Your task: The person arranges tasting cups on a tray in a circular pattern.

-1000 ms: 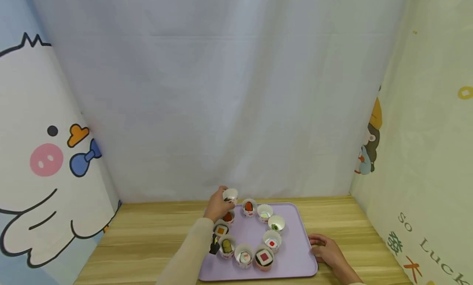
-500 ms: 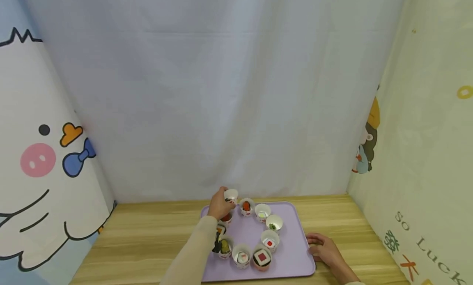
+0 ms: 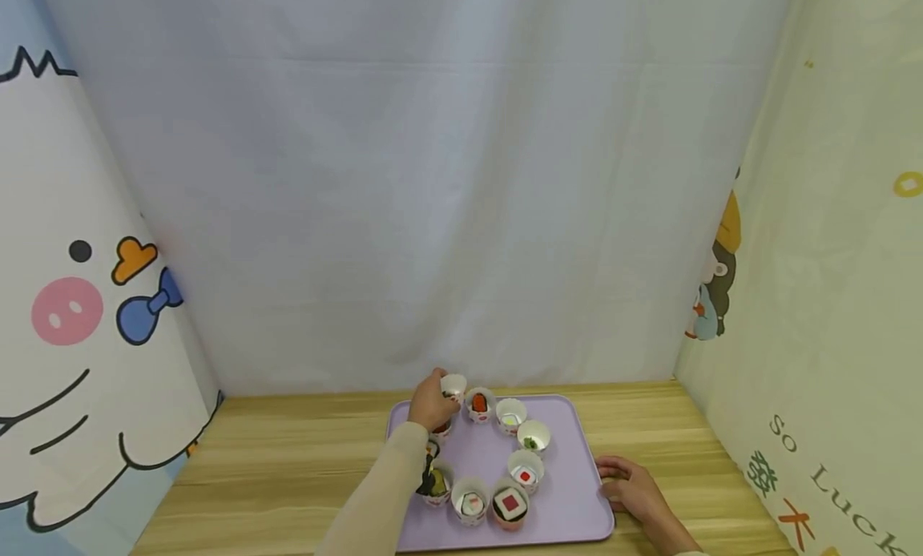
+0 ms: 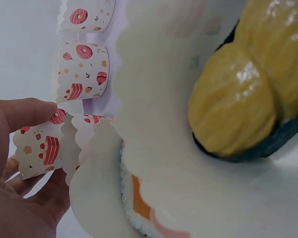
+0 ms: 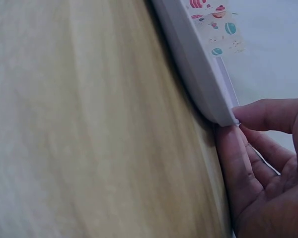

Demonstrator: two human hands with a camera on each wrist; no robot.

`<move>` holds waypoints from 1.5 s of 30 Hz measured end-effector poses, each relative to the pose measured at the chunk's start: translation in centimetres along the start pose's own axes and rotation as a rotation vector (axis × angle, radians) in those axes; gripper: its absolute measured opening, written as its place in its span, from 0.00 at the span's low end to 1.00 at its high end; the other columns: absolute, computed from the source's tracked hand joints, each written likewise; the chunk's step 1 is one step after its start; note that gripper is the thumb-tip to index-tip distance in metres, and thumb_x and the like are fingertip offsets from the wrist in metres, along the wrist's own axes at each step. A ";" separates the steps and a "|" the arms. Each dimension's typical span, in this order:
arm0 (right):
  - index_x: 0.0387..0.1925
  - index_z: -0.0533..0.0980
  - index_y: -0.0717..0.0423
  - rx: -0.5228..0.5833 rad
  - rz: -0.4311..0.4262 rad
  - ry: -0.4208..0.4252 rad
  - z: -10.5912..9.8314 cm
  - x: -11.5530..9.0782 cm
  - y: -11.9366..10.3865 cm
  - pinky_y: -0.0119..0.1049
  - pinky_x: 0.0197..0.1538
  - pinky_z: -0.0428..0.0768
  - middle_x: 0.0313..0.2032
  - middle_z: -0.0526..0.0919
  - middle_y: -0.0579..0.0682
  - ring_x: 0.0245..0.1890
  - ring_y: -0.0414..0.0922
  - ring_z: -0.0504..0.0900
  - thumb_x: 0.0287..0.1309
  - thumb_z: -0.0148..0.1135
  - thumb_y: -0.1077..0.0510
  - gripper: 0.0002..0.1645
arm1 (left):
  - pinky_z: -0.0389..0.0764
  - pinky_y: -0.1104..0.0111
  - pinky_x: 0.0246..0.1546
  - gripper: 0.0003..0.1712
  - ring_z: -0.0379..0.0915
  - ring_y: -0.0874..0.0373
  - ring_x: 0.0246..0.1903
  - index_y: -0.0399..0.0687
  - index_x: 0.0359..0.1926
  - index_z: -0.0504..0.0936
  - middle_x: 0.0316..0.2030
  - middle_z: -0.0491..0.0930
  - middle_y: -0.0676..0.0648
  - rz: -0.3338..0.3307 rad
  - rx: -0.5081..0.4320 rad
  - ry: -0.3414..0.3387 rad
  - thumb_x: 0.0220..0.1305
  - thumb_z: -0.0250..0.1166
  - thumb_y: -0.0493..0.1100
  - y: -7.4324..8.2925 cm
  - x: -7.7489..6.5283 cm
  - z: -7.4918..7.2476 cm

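My left hand point(image 3: 431, 404) pinches the rim of a white paper baking cup point(image 3: 454, 384) at the tray's back left corner. In the left wrist view, the thumb lies outside this patterned cup point(image 4: 42, 148), with fingers below. Something dark shows inside it; the rest is hidden. My right hand point(image 3: 634, 492) grips the right edge of the lilac tray point(image 3: 570, 508). The right wrist view has its thumb on top of the tray rim point(image 5: 198, 74) and a finger beneath. Close to the left wrist camera is a cup holding yellow-topped sushi point(image 4: 233, 99).
Several more cups with sushi pieces stand in a ring on the tray, including one with an orange-topped piece point(image 3: 479, 404) and one with a red-centred square roll point(image 3: 509, 504). The wooden table point(image 3: 288, 468) meets a grey-white curtain point(image 3: 360, 219) behind.
The head view has shifted slightly. My left hand has lowered the held cup a little and moved it slightly right over the tray. My right hand has stayed on the tray edge.
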State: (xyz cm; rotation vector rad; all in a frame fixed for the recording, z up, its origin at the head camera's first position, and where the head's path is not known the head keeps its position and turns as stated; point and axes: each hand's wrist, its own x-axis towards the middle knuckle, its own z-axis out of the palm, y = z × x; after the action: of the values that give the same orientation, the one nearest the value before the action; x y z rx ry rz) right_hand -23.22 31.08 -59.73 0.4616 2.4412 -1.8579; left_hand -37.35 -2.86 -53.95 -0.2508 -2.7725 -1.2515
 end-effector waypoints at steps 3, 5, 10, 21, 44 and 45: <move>0.55 0.74 0.71 0.005 -0.003 -0.009 -0.1 0.0 0.0 0.39 0.31 0.83 0.40 0.82 0.53 0.33 0.44 0.80 0.40 0.62 0.75 0.33 | 0.79 0.51 0.43 0.32 0.78 0.43 0.43 0.34 0.58 0.71 0.46 0.81 0.34 -0.001 0.018 0.001 0.49 0.68 0.33 0.1 0.0 0.2; 0.56 0.73 0.71 0.008 -0.007 -0.018 -0.1 0.0 0.0 0.39 0.31 0.83 0.41 0.82 0.54 0.33 0.43 0.80 0.41 0.62 0.75 0.33 | 0.79 0.51 0.43 0.32 0.78 0.44 0.42 0.34 0.58 0.72 0.46 0.81 0.34 -0.007 0.031 -0.005 0.49 0.68 0.33 0.1 0.0 0.3; 0.56 0.73 0.71 0.021 -0.008 -0.030 -0.1 -0.1 -0.1 0.39 0.33 0.83 0.41 0.82 0.54 0.34 0.43 0.80 0.41 0.62 0.74 0.33 | 0.79 0.51 0.43 0.33 0.77 0.45 0.41 0.37 0.58 0.72 0.46 0.82 0.36 -0.029 0.050 -0.021 0.48 0.68 0.34 -0.2 0.3 0.7; 0.55 0.74 0.71 0.013 -0.005 -0.011 0.0 -0.1 -0.1 0.40 0.31 0.83 0.40 0.82 0.54 0.33 0.44 0.80 0.40 0.62 0.75 0.33 | 0.80 0.52 0.41 0.33 0.78 0.47 0.41 0.39 0.59 0.72 0.46 0.82 0.38 -0.035 0.087 -0.083 0.49 0.70 0.34 -0.1 -0.1 0.8; 0.55 0.75 0.68 -0.008 0.018 0.014 0.2 -0.2 -0.2 0.40 0.33 0.83 0.42 0.83 0.55 0.35 0.43 0.80 0.40 0.62 0.75 0.33 | 0.79 0.51 0.48 0.32 0.77 0.44 0.48 0.36 0.63 0.71 0.58 0.76 0.35 0.007 0.100 -0.142 0.61 0.65 0.48 0.2 -1.0 -1.0; 0.55 0.75 0.68 -0.011 0.016 0.013 0.1 -0.2 -0.2 0.40 0.33 0.83 0.42 0.83 0.55 0.35 0.43 0.80 0.40 0.62 0.75 0.33 | 0.79 0.50 0.48 0.31 0.77 0.44 0.48 0.36 0.63 0.71 0.58 0.76 0.35 0.016 0.092 -0.133 0.62 0.65 0.48 0.2 -1.0 -1.3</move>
State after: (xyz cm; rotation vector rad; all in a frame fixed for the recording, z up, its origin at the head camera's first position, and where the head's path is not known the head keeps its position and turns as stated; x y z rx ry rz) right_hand -23.09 30.84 -59.50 0.4920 2.4469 -1.8409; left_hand -36.31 -3.80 -53.13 -0.3607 -2.9237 -1.1402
